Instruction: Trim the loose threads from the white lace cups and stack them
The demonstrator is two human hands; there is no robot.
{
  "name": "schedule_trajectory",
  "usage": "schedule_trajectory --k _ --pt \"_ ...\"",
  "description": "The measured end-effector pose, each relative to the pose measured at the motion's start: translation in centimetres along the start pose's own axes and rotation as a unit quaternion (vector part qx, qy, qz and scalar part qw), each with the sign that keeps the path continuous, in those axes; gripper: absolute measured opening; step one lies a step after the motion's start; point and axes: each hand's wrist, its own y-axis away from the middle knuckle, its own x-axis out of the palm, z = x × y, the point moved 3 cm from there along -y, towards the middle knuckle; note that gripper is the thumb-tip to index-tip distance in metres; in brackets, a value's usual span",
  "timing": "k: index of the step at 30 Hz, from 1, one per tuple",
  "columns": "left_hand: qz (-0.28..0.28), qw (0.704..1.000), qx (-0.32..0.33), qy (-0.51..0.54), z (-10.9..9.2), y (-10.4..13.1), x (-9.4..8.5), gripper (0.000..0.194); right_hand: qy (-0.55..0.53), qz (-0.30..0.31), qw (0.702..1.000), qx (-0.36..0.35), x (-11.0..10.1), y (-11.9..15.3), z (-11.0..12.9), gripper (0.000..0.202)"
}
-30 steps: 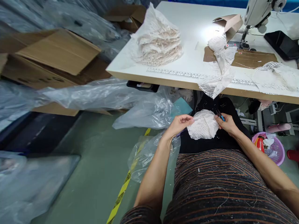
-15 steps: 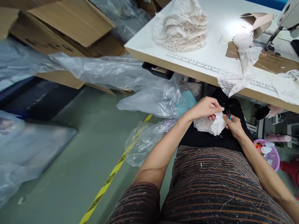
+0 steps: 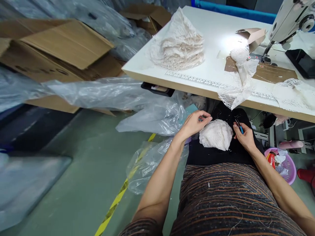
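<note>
A white lace piece, rounded like a cup (image 3: 216, 134), lies on my black-clad lap. Just off its upper left edge is my left hand (image 3: 195, 124), thumb and fingertips drawn together in a loose pinch; whatever is between them, if anything, is too small to make out. To the right of the lace, my right hand (image 3: 246, 137) holds small thread snips with a blue handle (image 3: 241, 130), their blades pointing up and away from me. The snips are apart from the lace.
Ahead stands a white sewing table (image 3: 209, 70) with a pile of lace pieces (image 3: 180, 44), more lace (image 3: 242, 70) and a sewing machine (image 3: 283, 24). Plastic sheeting (image 3: 157, 113) and cardboard boxes (image 3: 71, 42) are at left. A pink basket (image 3: 292, 168) stands right.
My left hand has moved left off the lace, which was held up between both hands and now rests on my lap. The right hand, with the snips, has drawn apart from it.
</note>
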Motion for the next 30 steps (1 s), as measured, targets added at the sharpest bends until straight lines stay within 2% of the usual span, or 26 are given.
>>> schedule_trajectory --k 5,9,12,17,20,23,26,30 --pt "-0.006 0.985 0.074 0.158 -2.1 -1.6 2.5 0.039 -0.003 -0.041 0.998 -0.047 -1.1 0.9 1.8 0.053" --pt "-0.009 0.979 0.052 0.196 -3.6 -2.2 4.3 0.035 -0.017 -0.055 0.993 -0.102 -1.3 1.8 2.8 0.046" --pt "-0.003 0.976 0.048 0.212 -4.8 -2.0 4.6 0.035 -0.019 -0.067 0.988 -0.139 -1.4 2.3 3.6 0.04" --pt "-0.007 0.964 0.023 0.265 -6.5 -1.8 4.0 0.043 -0.022 -0.072 0.98 -0.185 -1.7 3.0 5.9 0.032" --pt "-0.041 0.976 0.043 0.211 -7.2 -1.3 3.6 0.041 -0.031 -0.068 0.972 -0.223 -1.9 3.3 7.7 0.028" --pt "-0.086 0.985 0.121 0.083 -7.7 0.7 3.5 0.041 -0.034 -0.053 0.969 -0.238 -1.8 3.6 9.0 0.026" --pt "-0.132 0.962 0.237 -0.029 -8.1 3.4 3.9 0.038 -0.03 -0.04 0.978 -0.203 -1.2 3.4 9.3 0.029" --pt "-0.153 0.916 0.352 -0.115 -8.2 5.7 5.0 0.033 -0.033 -0.017 0.988 -0.151 -0.2 3.1 8.9 0.025"
